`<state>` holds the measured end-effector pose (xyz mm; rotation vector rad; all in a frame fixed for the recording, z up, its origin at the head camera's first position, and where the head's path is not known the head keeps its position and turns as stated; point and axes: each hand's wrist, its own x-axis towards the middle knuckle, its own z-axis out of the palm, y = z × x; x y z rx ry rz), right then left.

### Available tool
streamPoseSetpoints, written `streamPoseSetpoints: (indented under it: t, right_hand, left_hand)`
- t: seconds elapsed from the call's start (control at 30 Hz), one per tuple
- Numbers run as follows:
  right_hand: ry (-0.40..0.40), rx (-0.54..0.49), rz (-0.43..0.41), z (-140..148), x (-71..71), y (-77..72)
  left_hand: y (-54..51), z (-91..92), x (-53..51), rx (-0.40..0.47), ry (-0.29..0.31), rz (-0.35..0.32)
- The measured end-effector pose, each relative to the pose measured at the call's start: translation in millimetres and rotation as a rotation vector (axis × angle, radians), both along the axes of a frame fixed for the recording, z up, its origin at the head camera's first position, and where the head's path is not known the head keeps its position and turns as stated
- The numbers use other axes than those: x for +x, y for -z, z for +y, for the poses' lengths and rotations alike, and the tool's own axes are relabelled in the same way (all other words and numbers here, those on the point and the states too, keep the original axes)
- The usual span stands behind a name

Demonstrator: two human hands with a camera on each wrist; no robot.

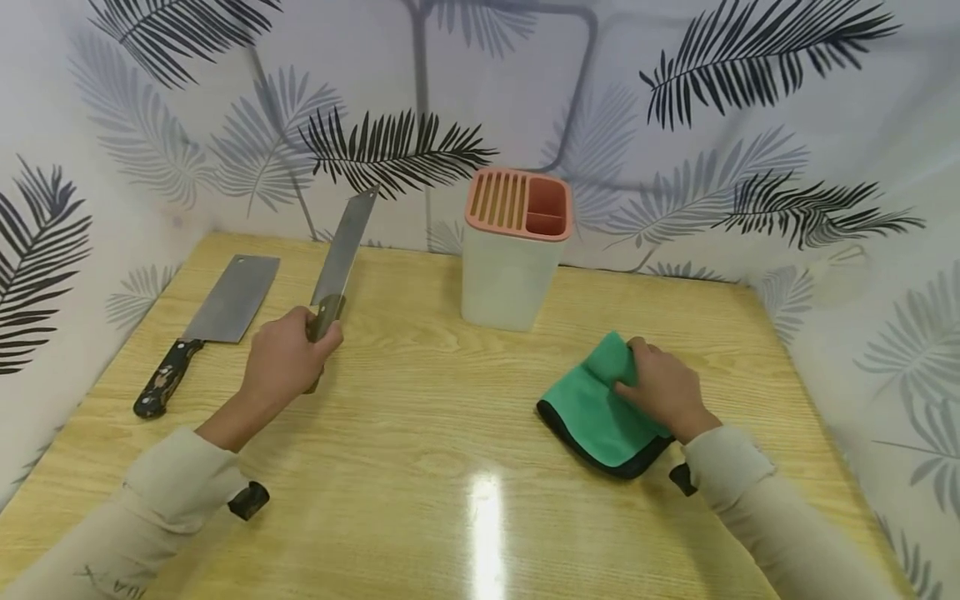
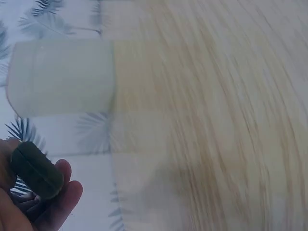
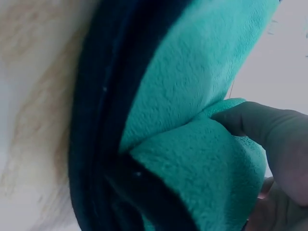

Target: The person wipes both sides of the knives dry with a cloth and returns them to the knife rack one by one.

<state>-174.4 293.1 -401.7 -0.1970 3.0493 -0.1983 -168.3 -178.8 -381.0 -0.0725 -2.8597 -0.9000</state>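
My left hand (image 1: 283, 354) grips a kitchen knife (image 1: 347, 243) by its olive-brown handle, the blade slanting up and away from me over the table. In the left wrist view the butt of that handle (image 2: 37, 171) shows between the curled fingers. On the right, my right hand (image 1: 670, 386) holds a green cloth (image 1: 607, 408) with a black border. The right wrist view shows the thumb (image 3: 260, 120) pressed into a fold of the cloth, the other fingers partly hidden behind it. Left of the left hand lies a cleaver (image 1: 234, 298) with a dark mottled handle.
A whitish knife holder (image 1: 506, 283) with a slotted salmon-pink top stands at the back middle of the wooden table (image 1: 405, 442). Behind the table hangs a leaf-patterned cloth wall (image 1: 517, 92), which also closes in both sides.
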Motion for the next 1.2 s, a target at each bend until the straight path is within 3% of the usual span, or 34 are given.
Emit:
streamPoseSetpoints:
  t: [0.17, 0.3, 0.53, 0.73, 0.9, 1.2]
  right_hand:
    - [-0.022, -0.019, 0.053, -12, 11.7, 3.5]
    - [-0.024, -0.035, 0.024, -23, 21.4, 6.8]
    - [-0.067, 0.06, -0.018, -39, 36.5, 12.8]
    - [-0.102, 0.11, -0.006, -48, 40.1, 14.3]
    - [-0.097, 0.099, -0.05, -50, 36.7, 11.2]
    - [-0.117, 0.104, 0.016, -45, 35.2, 9.6]
  left_hand:
    - [-16.0, 9.0, 11.7, 0.165, 0.058, -0.052]
    - [-29.5, 18.9, 18.2, 0.336, 0.13, -0.086]
    - [-44.2, 35.9, 26.0, 0.596, 0.214, -0.166]
    - [-51.7, 42.0, 28.2, 0.688, 0.269, -0.18]
    - [-57.7, 48.3, 31.5, 0.724, 0.316, -0.21]
    - [-44.1, 59.9, 34.9, 0.819, 0.359, -0.216]
